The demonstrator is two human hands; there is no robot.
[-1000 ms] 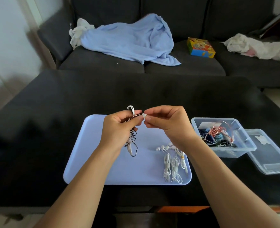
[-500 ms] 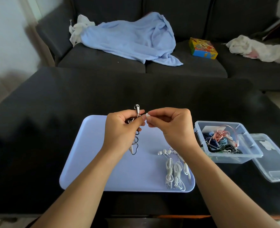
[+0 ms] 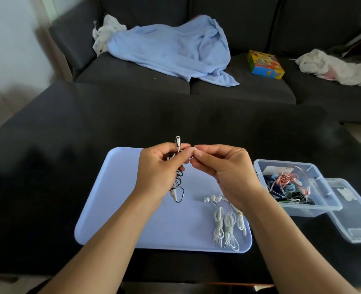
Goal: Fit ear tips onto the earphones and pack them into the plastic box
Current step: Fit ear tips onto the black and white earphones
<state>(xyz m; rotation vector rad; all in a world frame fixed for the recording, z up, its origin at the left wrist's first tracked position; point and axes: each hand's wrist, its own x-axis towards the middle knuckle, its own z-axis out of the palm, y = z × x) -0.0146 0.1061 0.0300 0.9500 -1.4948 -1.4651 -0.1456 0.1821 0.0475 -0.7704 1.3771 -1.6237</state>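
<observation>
Nearest, coiled white earphones (image 3: 226,221) are lying on the blue tray (image 3: 116,209), waiting. Above it, the left hand (image 3: 161,169) is gripping a dark-corded earphone (image 3: 178,143) bundle, fingers curled round it, while the right hand (image 3: 224,166) is pinching a small white ear tip (image 3: 193,148) against a bud. The tip is tiny; a slipping pinch could be dropping it onto the dark surface (image 3: 48,166). Farther right, the plastic box (image 3: 324,200) is sitting open, already crowded with cables, so tangling is likely.
</observation>
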